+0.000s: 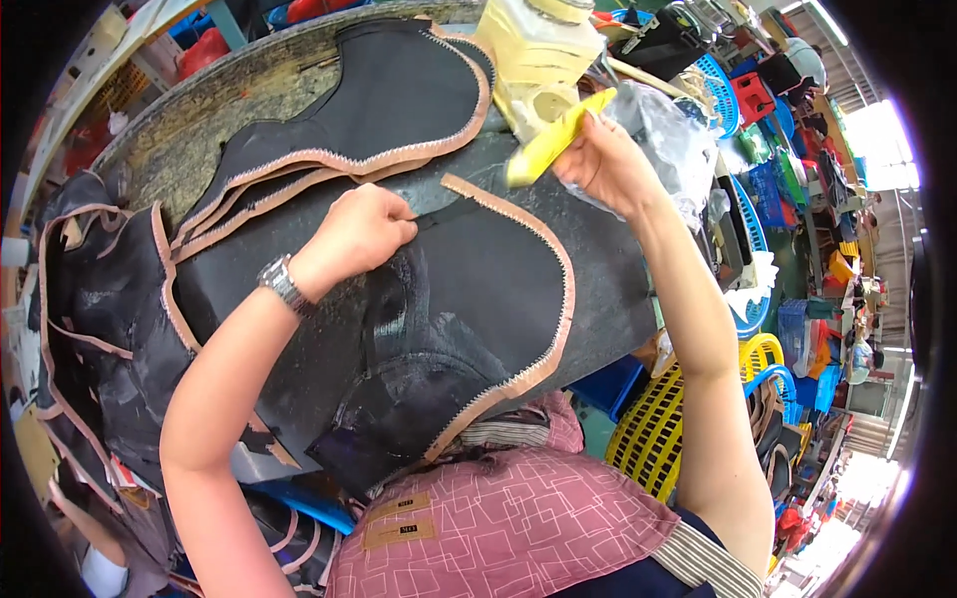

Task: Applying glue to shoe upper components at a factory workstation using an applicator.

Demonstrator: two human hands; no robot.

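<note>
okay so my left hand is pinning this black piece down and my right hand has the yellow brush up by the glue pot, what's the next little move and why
Probably bring the yellow brush in your right hand down onto the black piece. The left hand already pins its upper edge flat, the brush sits raised beside the cream glue pot, and only part of the piece looks wet and shiny.

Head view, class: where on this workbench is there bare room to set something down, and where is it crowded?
Bare bench shows only at the far left, beyond the stacked black pieces. The middle is covered by the black piece under the left hand; containers crowd the right hand.
</note>
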